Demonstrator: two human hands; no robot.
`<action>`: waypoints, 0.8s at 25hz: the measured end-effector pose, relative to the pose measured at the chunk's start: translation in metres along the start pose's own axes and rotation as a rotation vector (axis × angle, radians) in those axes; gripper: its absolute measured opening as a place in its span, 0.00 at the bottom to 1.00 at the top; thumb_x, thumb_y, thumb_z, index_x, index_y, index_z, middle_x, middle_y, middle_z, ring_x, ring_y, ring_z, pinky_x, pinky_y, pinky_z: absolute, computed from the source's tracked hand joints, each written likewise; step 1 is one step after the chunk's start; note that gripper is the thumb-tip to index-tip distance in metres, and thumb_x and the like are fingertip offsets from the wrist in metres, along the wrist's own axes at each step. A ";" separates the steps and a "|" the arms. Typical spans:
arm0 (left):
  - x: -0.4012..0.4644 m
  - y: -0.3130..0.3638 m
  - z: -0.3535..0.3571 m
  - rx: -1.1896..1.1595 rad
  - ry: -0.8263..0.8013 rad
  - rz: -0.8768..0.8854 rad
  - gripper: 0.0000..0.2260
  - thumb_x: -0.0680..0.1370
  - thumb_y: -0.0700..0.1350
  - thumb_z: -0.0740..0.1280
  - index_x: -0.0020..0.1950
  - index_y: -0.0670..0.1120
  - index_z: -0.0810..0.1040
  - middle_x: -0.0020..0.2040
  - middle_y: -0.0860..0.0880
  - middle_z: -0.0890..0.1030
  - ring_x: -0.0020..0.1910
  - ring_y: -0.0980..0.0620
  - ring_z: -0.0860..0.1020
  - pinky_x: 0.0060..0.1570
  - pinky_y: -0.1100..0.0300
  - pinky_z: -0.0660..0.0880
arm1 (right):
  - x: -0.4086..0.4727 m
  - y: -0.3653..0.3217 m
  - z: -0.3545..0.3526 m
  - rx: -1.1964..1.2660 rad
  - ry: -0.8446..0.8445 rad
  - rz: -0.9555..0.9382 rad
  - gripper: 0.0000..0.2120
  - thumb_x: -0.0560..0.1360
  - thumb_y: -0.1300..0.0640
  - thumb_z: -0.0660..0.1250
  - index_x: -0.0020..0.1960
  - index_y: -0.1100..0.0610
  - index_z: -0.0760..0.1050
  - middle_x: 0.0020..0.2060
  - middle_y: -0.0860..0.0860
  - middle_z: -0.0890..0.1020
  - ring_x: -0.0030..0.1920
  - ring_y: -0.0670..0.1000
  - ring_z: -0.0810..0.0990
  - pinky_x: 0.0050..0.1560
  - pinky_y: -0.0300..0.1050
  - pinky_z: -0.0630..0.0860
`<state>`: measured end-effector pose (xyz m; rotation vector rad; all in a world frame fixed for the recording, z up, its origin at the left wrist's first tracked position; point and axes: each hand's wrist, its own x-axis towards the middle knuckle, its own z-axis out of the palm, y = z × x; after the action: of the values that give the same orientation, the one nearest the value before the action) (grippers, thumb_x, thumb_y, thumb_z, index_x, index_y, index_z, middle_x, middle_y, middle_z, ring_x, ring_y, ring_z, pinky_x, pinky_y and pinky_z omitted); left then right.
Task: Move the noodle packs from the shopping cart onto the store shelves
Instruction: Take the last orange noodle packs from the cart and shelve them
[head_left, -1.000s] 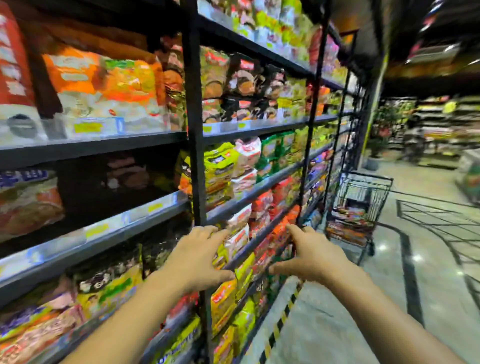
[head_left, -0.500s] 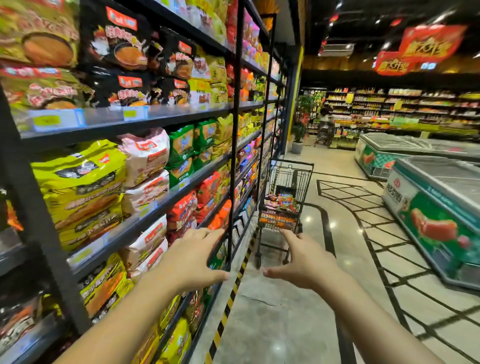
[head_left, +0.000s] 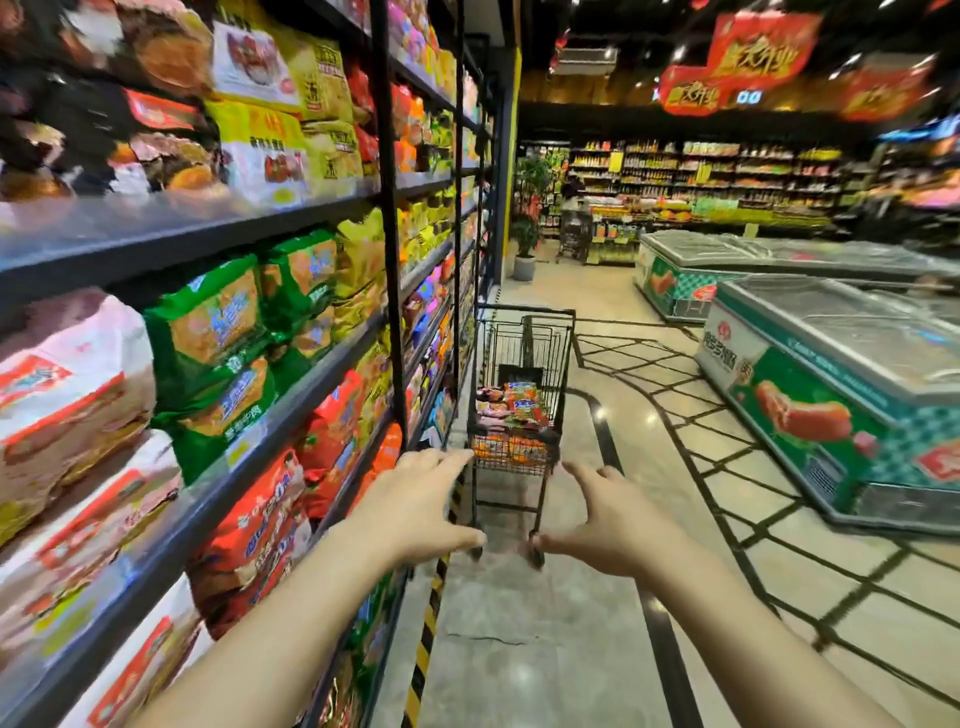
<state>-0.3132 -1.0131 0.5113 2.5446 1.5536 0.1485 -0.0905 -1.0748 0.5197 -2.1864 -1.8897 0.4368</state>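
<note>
While we face down the aisle, our left hand (head_left: 415, 501) and right hand (head_left: 605, 525) reach forward side by side, palms turned toward each other, fingers spread and relaxed, holding nothing. Beyond them, well apart from both hands, stands the cart (head_left: 522, 374), a black wire one parked just beside the shelves (head_left: 291, 379) on our left. Noodle packs (head_left: 511, 415) lie piled in its basket, orange ones at the near end and red and green ones on top. More packs fill the shelves: pink and white ones nearest us, green ones further along, red ones on the tier below, yellow ones higher up. A yellow-and-black striped strip (head_left: 428, 618) runs along the floor at the foot of the shelves. To our right sit two chest freezers (head_left: 831, 395) with glass lids and a sausage picture on the side. Red banners (head_left: 748, 52) hang from the dark ceiling, and a potted plant (head_left: 527, 223) stands at the end of the aisle.
</note>
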 end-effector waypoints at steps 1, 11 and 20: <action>0.021 -0.005 0.003 -0.003 -0.014 0.010 0.46 0.71 0.68 0.70 0.82 0.56 0.50 0.80 0.49 0.60 0.79 0.47 0.57 0.74 0.48 0.63 | 0.019 0.002 0.000 0.006 -0.008 0.012 0.47 0.64 0.30 0.74 0.77 0.42 0.60 0.73 0.51 0.69 0.72 0.57 0.71 0.66 0.56 0.75; 0.265 -0.036 0.021 0.026 -0.050 0.007 0.45 0.72 0.67 0.69 0.82 0.58 0.51 0.79 0.49 0.62 0.78 0.46 0.59 0.74 0.48 0.64 | 0.268 0.056 -0.022 0.027 0.007 -0.012 0.48 0.64 0.29 0.73 0.78 0.43 0.60 0.72 0.51 0.72 0.72 0.55 0.70 0.68 0.54 0.74; 0.490 -0.069 0.035 -0.047 -0.080 -0.045 0.45 0.69 0.69 0.69 0.81 0.59 0.53 0.76 0.52 0.66 0.76 0.48 0.62 0.72 0.46 0.67 | 0.496 0.102 -0.054 0.013 -0.090 -0.041 0.50 0.62 0.28 0.73 0.78 0.41 0.58 0.67 0.51 0.74 0.66 0.55 0.75 0.64 0.56 0.77</action>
<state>-0.1434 -0.5489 0.4654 2.4461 1.5579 0.0767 0.0877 -0.5982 0.4939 -2.1496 -1.9681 0.5467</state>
